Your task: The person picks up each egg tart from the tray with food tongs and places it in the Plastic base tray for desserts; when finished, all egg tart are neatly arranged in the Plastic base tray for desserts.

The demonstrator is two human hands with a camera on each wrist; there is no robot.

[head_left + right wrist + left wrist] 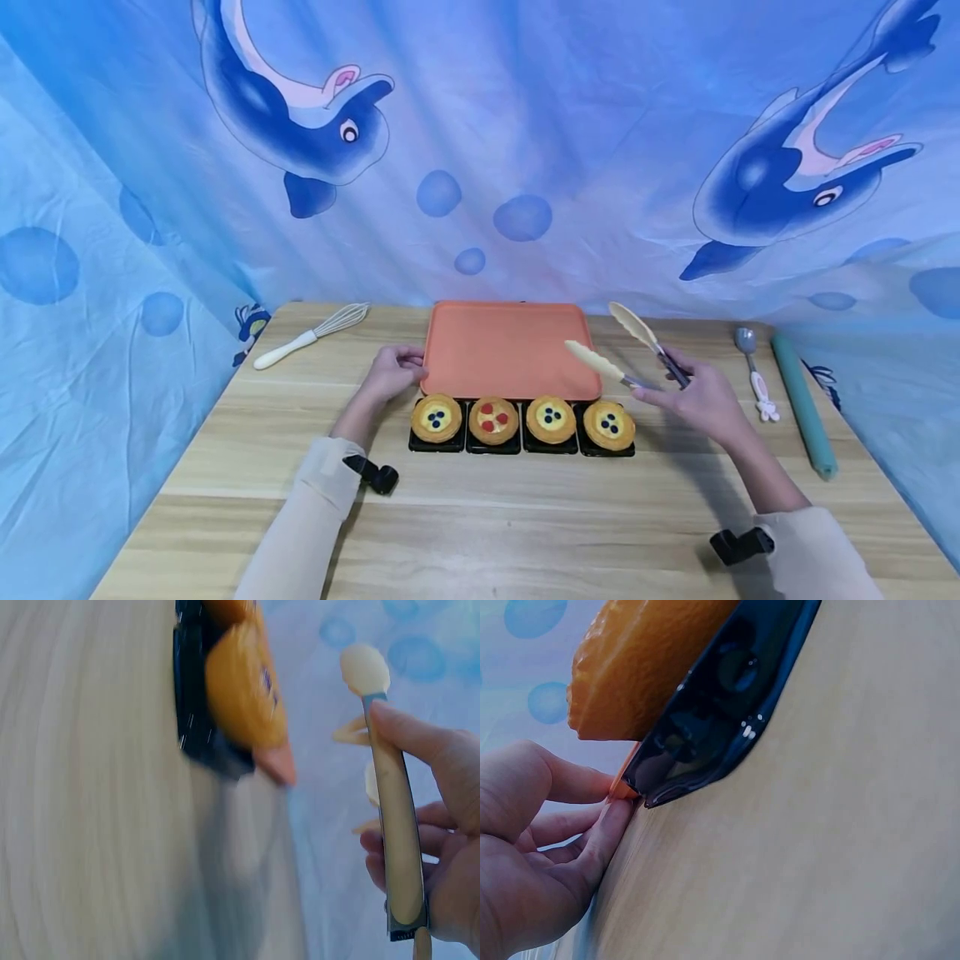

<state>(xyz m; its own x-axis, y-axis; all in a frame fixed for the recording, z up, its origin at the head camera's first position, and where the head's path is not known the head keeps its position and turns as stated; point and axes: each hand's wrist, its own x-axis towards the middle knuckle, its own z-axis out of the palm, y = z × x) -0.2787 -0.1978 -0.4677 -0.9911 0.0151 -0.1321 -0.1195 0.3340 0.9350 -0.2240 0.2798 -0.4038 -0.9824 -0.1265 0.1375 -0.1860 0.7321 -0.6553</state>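
An orange tray [510,346] lies at the back of the table. My left hand [392,373] pinches its left edge between thumb and fingers, as the left wrist view shows up close. Tongs [636,326] with beige tips and metal arms are in my right hand [703,402], spread apart in the air over the tray's right side, with nothing between them. Along the tray's front edge stands a row of several tarts in black square holders: a red-topped tart [493,420] second from left, the others, such as the leftmost tart [437,418], with dark blue berries.
A whisk [311,337] with a white handle lies at the back left. At the right are a spoon [754,371] with a rabbit-shaped handle end and a teal rolling pin [804,407]. Behind the wooden table [480,533] hangs a blue dolphin curtain [600,133].
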